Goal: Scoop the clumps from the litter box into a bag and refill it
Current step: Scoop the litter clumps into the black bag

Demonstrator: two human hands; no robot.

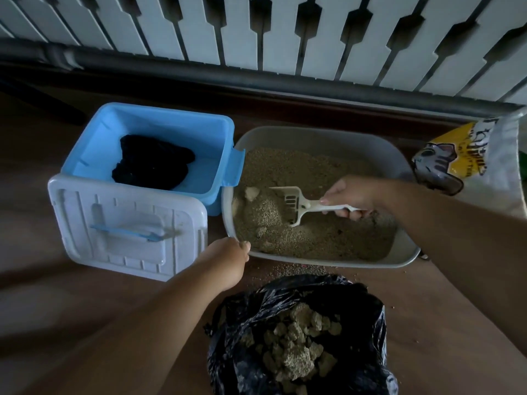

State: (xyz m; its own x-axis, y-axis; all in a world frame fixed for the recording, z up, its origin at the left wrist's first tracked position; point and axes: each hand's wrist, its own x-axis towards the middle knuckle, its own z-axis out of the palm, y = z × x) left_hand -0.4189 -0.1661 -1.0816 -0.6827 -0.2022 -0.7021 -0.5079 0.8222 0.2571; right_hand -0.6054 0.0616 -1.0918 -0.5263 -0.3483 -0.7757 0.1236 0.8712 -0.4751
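Brown floor by radiator. Right hand [355, 195] gripping scoop [296, 205]; left hand [228, 256] gripping litter box [322, 138] rim. Slide under pale clump [251, 193], sift, tip into black bag [293, 332].

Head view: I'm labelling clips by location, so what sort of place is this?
Probably a home floor corner: a white ribbed radiator runs along the wall above a brown floor, where a grey plastic litter box sits beside a blue plastic storage bin.
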